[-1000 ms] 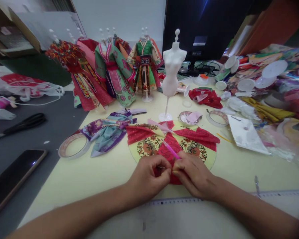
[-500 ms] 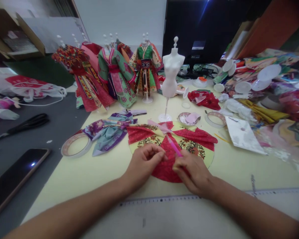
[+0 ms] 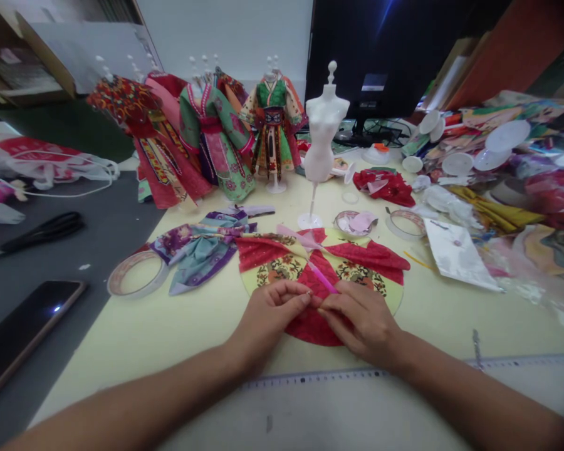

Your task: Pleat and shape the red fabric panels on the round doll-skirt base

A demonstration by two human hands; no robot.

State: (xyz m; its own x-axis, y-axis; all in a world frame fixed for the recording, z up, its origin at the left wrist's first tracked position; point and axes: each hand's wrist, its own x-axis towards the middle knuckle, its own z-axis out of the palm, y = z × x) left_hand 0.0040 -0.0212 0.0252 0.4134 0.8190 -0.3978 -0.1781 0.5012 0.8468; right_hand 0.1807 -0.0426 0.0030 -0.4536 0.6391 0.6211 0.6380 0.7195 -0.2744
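My left hand (image 3: 277, 310) is closed in a pinch, thumb against forefinger. Something tiny at its fingertips is too small to name. Close beside it, my right hand (image 3: 361, 319) is curled with a slim pink pen-like tool (image 3: 323, 277) jutting from it, tip pointing away from me. The fingertips of both hands nearly meet. Under them lies a round piece (image 3: 310, 329) of red, cream and flower-patterned fabric, partly covered by my hands. A pale pink strip (image 3: 294, 235) crosses its far side.
A bare white dress form (image 3: 326, 125) stands behind the fabric, with several dressed forms (image 3: 220, 138) to its left. Tape rolls (image 3: 138, 275), a blue-purple cloth bow (image 3: 204, 254), scissors (image 3: 47, 232) and a phone (image 3: 28, 338) lie left. Scraps (image 3: 502, 213) pile up right; a ruler (image 3: 310, 377) lies in front.
My right hand has moved slightly left and up, bringing its fingertips up to those of my left hand. The pink tool has shifted a little with it. The view has turned slightly.
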